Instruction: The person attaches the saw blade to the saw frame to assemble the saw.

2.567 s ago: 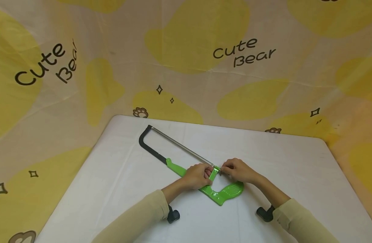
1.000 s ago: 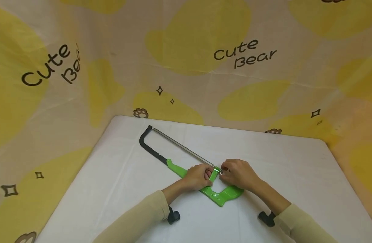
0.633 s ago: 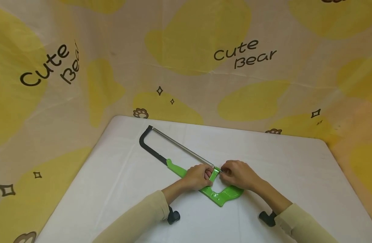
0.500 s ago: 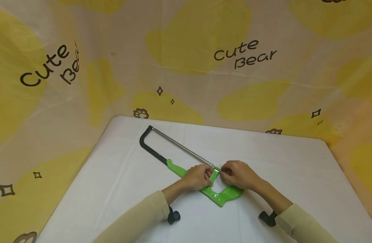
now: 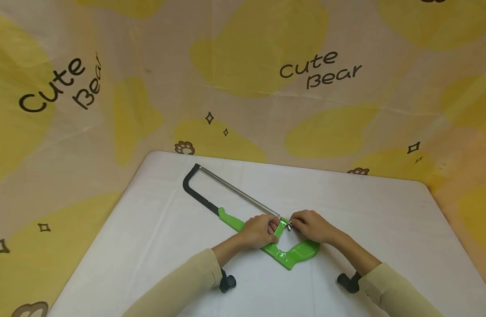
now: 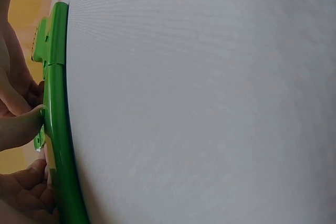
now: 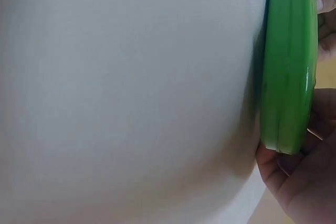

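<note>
A hacksaw (image 5: pixel 304 251) with a green handle and a black front bow lies flat on the white table, its silver blade (image 5: pixel 239 191) along the far side. My left hand (image 5: pixel 258 231) grips the green frame by the short post at the blade's near end. At that post's outer side is a small metal wing nut (image 5: pixel 289 226), which my right hand (image 5: pixel 313 226) pinches at its edge with thumb and fingertips. The green frame (image 6: pixel 59 98) runs upright in the left wrist view. In the right wrist view, the handle (image 7: pixel 289 61) hides some of the right fingers.
The white table (image 5: pixel 385 211) stretches around the saw, with rounded far corners. Behind and beside it hangs a yellow and cream patterned cloth (image 5: pixel 243 88). Black wrist mounts (image 5: pixel 228 281) sit below both sleeves.
The right fingers have shifted around the wing nut, curling in and then drawing back slightly, so more of the nut shows now. The left hand and the saw have stayed nearly still.
</note>
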A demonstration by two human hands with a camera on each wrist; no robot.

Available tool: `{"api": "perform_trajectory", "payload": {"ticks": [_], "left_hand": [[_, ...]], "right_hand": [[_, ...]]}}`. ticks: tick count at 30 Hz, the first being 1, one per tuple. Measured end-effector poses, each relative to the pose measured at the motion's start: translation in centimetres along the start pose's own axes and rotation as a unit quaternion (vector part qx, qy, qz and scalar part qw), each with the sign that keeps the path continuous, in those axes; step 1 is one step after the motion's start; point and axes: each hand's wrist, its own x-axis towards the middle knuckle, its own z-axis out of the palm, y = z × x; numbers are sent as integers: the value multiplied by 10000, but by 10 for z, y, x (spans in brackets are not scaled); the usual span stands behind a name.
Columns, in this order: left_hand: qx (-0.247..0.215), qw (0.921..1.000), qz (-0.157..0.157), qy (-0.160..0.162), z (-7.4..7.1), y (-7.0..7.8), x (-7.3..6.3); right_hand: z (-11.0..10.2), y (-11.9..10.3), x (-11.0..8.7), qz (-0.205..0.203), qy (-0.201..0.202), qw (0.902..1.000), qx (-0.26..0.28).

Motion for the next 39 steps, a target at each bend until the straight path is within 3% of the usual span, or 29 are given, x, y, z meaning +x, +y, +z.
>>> {"api": "perform_trajectory", "payload": {"ticks": [6, 13, 18, 26, 39], "left_hand": [[21, 10000, 43, 35, 2, -1, 0], [-14, 10000, 64, 35, 3, -2, 0], [-31, 10000, 45, 37, 3, -1, 0], [15, 9999, 105, 67, 2, -1, 0], [-80, 9999, 79, 13, 0, 0, 0]], "right_hand": [[2, -4, 0, 54, -42, 10000, 43], [3, -8, -3, 158, 234, 9995, -165], [4, -12, -5, 278, 479, 9966, -607], [8, -18, -6, 102, 882, 9843, -1525], [7, -20, -7, -51, 880, 9813, -1712]]}}
